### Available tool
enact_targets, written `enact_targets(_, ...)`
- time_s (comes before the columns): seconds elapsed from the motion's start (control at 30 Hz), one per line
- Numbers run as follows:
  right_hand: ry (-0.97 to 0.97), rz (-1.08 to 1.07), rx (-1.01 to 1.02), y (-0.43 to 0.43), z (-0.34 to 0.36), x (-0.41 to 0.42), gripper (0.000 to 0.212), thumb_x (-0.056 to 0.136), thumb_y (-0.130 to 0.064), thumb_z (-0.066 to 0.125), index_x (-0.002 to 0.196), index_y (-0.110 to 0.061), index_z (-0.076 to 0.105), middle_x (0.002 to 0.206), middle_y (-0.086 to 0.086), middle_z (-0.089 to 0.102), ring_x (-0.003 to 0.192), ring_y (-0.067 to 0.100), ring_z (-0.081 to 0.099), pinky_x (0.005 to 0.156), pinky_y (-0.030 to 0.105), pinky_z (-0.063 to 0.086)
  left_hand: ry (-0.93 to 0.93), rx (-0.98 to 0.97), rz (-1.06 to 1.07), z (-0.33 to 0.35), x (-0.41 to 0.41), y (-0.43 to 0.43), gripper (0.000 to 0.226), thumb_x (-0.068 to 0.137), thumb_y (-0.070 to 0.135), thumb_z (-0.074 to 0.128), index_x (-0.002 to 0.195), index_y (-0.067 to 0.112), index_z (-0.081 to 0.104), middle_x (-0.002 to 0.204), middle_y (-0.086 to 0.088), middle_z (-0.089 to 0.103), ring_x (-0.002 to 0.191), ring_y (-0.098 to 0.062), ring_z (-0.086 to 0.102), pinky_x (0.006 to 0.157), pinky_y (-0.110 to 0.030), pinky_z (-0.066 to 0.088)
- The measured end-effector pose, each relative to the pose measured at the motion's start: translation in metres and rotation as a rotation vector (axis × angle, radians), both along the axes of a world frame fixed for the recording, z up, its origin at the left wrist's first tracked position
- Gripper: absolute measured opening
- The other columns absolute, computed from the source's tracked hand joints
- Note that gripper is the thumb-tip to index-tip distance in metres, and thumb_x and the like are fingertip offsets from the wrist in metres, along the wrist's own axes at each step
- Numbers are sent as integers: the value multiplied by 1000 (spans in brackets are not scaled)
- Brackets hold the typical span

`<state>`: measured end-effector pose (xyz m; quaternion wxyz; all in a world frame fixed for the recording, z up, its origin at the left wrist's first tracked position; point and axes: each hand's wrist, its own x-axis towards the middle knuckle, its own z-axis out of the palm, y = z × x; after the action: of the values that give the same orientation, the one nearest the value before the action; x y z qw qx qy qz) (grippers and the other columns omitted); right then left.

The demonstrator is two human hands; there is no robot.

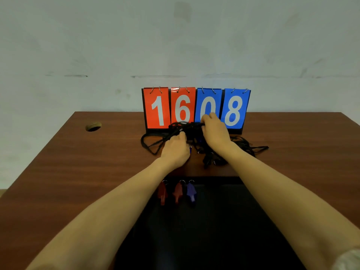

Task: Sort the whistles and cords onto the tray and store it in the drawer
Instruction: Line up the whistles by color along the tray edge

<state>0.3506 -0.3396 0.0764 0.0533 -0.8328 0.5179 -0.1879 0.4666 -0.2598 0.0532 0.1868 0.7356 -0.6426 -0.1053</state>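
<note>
A tangle of black cords lies on the brown table in front of a score flip board. My left hand is closed on the left side of the tangle, and a blue whistle peeks out by its fingers. My right hand grips the top right of the same cords. A black tray sits at the near edge. On its far left part lie two red whistles and a blue whistle, side by side. More black clips lie under my right wrist.
The flip scoreboard reading 1608 stands upright just behind the cords. A round cable hole is in the table at the far left. A pale wall rises behind the table. Loose cord loops trail to the right.
</note>
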Motion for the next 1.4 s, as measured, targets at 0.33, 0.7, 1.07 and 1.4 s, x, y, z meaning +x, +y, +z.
enact_targets(0.33, 211, 108, 183, 6, -37, -12, 42, 96, -37, 49, 126, -9, 45, 139, 11, 38, 127, 32, 40, 98, 43, 42, -249, 132, -48, -18, 4, 4, 44, 93, 31, 49, 131, 9, 46, 132, -14, 45, 125, -32, 39, 101, -41, 36)
enact_targets(0.7, 233, 219, 367, 27, -14, -17, 24, 87, -46, 60, 91, -23, 63, 105, -1, 61, 108, 21, 53, 106, 49, 32, -227, 204, -1, -11, 12, 28, 35, 94, 21, 48, 127, 7, 49, 129, -13, 47, 122, -33, 45, 95, -44, 40)
enact_targets(1.07, 184, 1, 215, 27, -22, -20, 58, 96, -16, 50, 149, -21, 26, 150, 14, 28, 134, 36, 33, 104, 46, 37, -118, 181, 46, -12, 16, 37, 36, 94, 19, 53, 128, 6, 53, 130, -12, 48, 123, -32, 46, 96, -44, 46)
enact_targets(1.4, 151, 184, 51, 63, -20, 7, 33, 95, -30, 51, 120, -8, 52, 122, 10, 51, 115, 26, 47, 84, 35, 46, -138, 186, 51, -9, 14, 38, 33, 94, 19, 54, 123, 5, 57, 125, -14, 51, 115, -33, 51, 93, -43, 47)
